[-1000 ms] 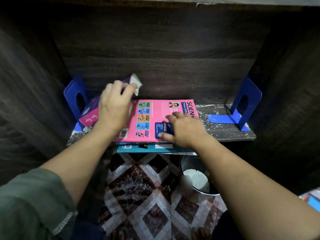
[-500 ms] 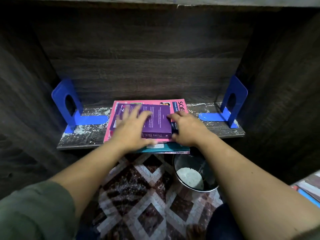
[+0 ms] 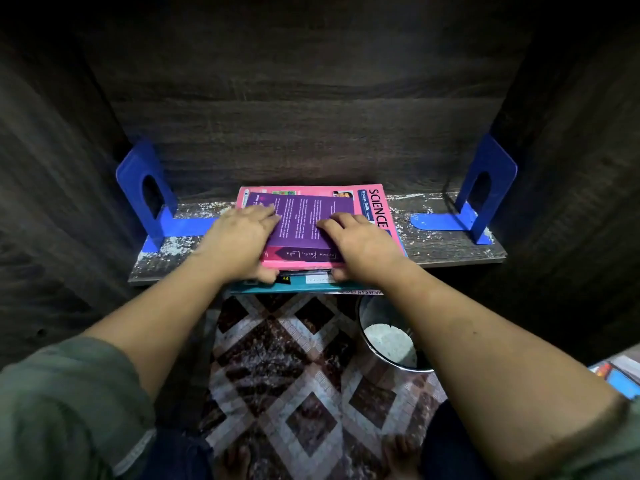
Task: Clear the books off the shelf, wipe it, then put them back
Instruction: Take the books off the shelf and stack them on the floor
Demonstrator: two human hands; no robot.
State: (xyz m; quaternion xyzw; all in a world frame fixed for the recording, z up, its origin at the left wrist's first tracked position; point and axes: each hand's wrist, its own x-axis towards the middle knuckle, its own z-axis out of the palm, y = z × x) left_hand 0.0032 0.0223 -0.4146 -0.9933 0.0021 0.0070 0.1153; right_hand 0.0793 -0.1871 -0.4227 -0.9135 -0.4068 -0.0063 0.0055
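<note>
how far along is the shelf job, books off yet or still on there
Done: the books lie flat in one stack, purple book on the pink science book. In hand: the left hand and right hand grip the stack's front edge, thumbs underneath. Left: lifting it off, wiping the shelf, which shows white specks, then putting the books back between the blue bookends.
</note>
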